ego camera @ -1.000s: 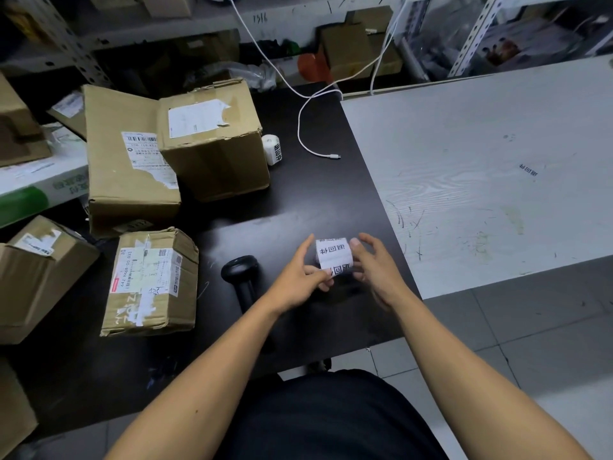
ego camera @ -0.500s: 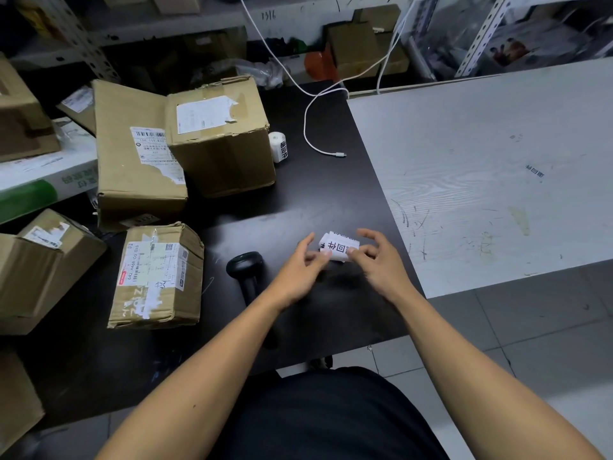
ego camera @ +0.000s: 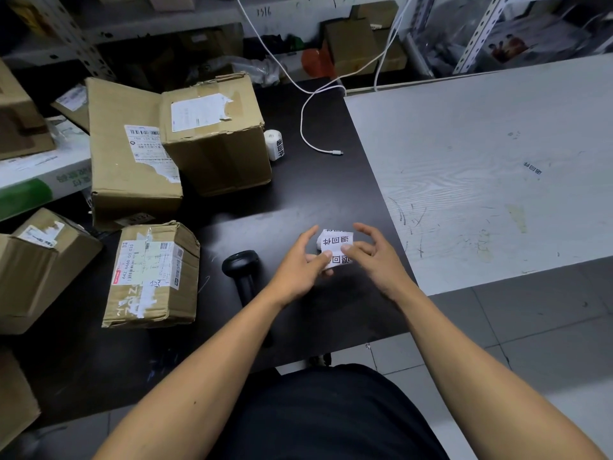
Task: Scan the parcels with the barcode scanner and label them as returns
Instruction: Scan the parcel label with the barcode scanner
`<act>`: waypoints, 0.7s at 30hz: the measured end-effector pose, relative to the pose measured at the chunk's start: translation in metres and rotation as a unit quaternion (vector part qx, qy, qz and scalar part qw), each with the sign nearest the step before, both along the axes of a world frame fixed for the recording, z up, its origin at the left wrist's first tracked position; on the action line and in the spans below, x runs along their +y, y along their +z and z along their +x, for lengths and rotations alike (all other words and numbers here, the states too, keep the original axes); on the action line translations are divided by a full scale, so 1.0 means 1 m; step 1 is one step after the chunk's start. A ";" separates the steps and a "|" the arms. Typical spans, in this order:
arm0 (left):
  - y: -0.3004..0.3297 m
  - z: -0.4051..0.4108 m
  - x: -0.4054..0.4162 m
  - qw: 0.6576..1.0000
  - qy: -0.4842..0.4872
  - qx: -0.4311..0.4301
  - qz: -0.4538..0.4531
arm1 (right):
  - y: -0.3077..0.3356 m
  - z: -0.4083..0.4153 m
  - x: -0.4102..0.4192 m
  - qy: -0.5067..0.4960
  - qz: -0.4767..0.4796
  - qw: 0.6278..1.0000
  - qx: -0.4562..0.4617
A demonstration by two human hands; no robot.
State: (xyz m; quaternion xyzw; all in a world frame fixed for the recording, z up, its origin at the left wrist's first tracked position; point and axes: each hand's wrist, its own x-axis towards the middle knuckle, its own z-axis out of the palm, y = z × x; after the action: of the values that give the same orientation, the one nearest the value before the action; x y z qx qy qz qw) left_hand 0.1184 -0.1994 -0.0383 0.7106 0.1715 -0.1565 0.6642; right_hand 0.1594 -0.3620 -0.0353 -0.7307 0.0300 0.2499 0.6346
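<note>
— Starting at the left, we see the parcels: a small taped box [ego camera: 152, 273] on the near left of the dark table [ego camera: 318, 180], and two bigger cartons, a flat one [ego camera: 129, 154] and a squarer one [ego camera: 215, 134], touching each other farther back. Each carries a printed shipping slip on top; none shows a return sticker that we can make out.

— And the barcode scanner [ego camera: 241, 264]?

— It lies on the table just right of the small box, head to the far side, handle running toward us under the left forearm. Neither hand touches it, so we judge scanning is not the step in hand; we are at the labelling part.

— What do the hands hold?

— Our left hand [ego camera: 298, 267] pinches the near left edge of the label roll [ego camera: 335, 247] with curled fingers, forefinger stretched up along its side. Our right hand [ego camera: 371, 257] has its thumb on the roll's near right face, the other fingers half-spread and loosely bent above it. Both grip the roll over the table's near right part.

— Which way does it point?

— Its long axis seems to run left to right between the hands, with the printed characters facing up and reading upside down from our side. A spare roll [ego camera: 275, 144] stands far back beside the square carton.

— Next move?

— We judge it calls for lifting one sticker's edge off the backing without tearing it, then carrying it left to a parcel.
</note>
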 end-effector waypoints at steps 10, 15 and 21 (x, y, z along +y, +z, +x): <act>-0.004 -0.005 -0.003 1.000 -0.026 -0.003 0.013 | -0.006 -0.001 -0.007 -0.015 -0.064 0.997 -0.027; -0.006 -0.009 -0.004 0.998 -0.039 -0.048 0.022 | -0.011 0.001 -0.008 -0.032 -0.045 0.998 -0.010; -0.005 -0.010 -0.007 0.998 -0.051 -0.027 -0.013 | -0.009 0.004 -0.009 -0.055 -0.058 0.997 -0.016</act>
State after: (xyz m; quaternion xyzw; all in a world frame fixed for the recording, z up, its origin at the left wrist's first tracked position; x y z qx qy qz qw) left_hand 0.1082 -0.2060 -0.0431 0.7135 0.1148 -0.1730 0.6692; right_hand 0.1629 -0.3707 -0.0443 -0.7671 0.0748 0.2008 0.6046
